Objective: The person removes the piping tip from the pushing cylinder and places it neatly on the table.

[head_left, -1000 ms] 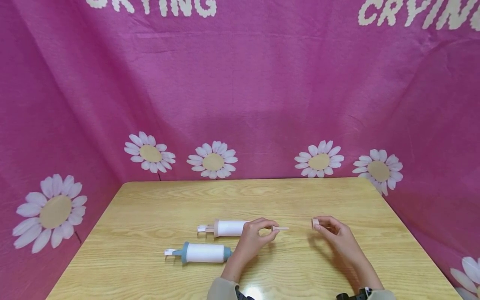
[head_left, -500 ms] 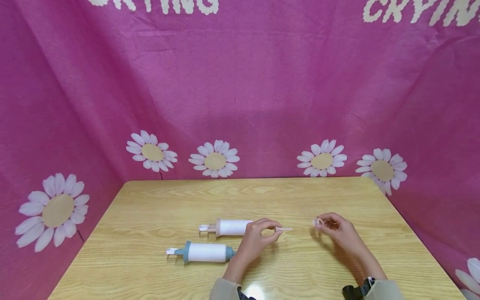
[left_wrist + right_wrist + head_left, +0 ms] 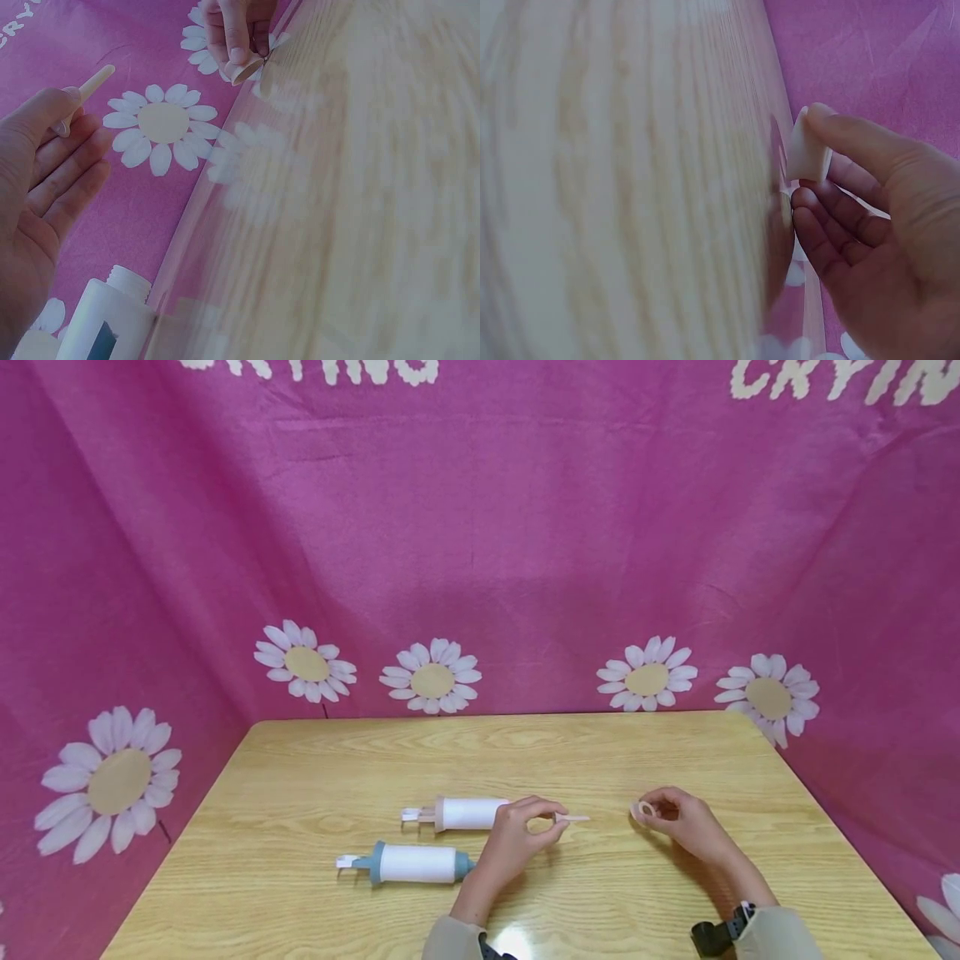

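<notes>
My left hand (image 3: 517, 835) pinches the wide end of a slim beige tapered nozzle (image 3: 574, 817) between thumb and forefinger. In the left wrist view the nozzle (image 3: 96, 81) points up and right, and the other fingers are spread loosely. My right hand (image 3: 686, 822) pinches a short beige ring-shaped cap (image 3: 635, 812) above the table, its opening facing the head camera. The right wrist view has the cap (image 3: 808, 150) between thumb and fingers. A white-barrelled syringe-like press with beige ends (image 3: 471, 814) lies by my left hand, which hides its right end.
A second such press with blue ends (image 3: 417, 864) lies nearer on the wooden table (image 3: 480, 756). In the left wrist view a white barrel (image 3: 105, 322) has a bare threaded neck. Behind the table hangs a pink cloth (image 3: 480, 527) printed with daisies.
The right hand has turned the cap from side-on, so that its round opening now shows, and has shifted slightly right. The left hand keeps hold of the nozzle, almost still.
</notes>
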Demonstrator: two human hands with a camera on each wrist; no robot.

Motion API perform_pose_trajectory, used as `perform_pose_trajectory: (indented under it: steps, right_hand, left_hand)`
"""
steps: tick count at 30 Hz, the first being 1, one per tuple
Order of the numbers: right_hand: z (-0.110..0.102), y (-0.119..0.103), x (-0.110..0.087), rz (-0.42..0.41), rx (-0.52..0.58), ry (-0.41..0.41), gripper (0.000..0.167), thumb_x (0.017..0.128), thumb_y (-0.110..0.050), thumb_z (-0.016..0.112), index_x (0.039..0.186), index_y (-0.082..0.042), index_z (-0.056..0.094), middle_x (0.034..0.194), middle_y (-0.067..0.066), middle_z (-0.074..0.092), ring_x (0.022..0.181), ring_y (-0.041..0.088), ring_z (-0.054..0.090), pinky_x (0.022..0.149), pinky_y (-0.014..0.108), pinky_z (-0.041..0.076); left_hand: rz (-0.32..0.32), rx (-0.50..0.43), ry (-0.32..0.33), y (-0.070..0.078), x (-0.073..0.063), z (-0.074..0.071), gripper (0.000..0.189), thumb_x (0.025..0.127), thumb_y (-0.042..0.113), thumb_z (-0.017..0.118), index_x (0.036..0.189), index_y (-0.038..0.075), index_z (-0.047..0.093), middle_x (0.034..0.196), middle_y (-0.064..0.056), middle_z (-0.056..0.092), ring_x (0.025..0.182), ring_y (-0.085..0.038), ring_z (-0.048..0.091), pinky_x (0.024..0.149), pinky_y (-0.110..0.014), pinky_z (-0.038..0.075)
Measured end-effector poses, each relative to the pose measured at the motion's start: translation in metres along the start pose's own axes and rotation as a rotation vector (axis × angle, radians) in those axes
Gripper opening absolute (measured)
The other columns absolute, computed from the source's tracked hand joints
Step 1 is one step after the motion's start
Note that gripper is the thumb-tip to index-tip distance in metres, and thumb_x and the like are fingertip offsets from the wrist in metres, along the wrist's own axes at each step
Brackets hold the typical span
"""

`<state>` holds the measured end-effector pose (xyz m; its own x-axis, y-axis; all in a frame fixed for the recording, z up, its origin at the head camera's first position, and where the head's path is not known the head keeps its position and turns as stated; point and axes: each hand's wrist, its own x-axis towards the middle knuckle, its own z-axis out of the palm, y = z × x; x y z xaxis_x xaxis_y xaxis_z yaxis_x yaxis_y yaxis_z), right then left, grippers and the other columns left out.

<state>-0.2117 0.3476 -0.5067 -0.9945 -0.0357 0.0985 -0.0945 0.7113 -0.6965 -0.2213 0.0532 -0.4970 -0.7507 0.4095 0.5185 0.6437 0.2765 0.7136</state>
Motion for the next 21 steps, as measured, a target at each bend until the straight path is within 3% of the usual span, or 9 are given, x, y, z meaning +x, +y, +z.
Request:
perform_pose_trajectory:
  steps: [16,21]
  right_hand:
    - [0.0033,0.0072,0.0007,0.02,-0.036,-0.046,0.029,0.085,-0.021,0.076,0.105,-0.003,0.065,0.095,0.006,0.058,0.081,0.007,0.048,0.068,0.018,0.044]
    - [0.0035,0.0058,0.0004,0.002,-0.041,-0.058,0.029,0.084,-0.019,0.076,0.104,-0.003,0.063,0.096,0.006,0.057,0.082,0.009,0.047,0.068,0.018,0.042]
  left_hand:
    - [0.05,0.016,0.001,-0.0049,0.0012,0.0045,0.012,0.089,0.019,0.072,0.097,0.01,0.075,0.09,-0.001,0.076,0.088,-0.01,0.07,0.082,-0.02,0.056]
    - [0.025,0.031,-0.005,-0.0038,0.0017,0.0051,0.012,0.088,0.019,0.073,0.097,0.011,0.075,0.091,-0.002,0.076,0.087,-0.01,0.07,0.082,-0.02,0.055]
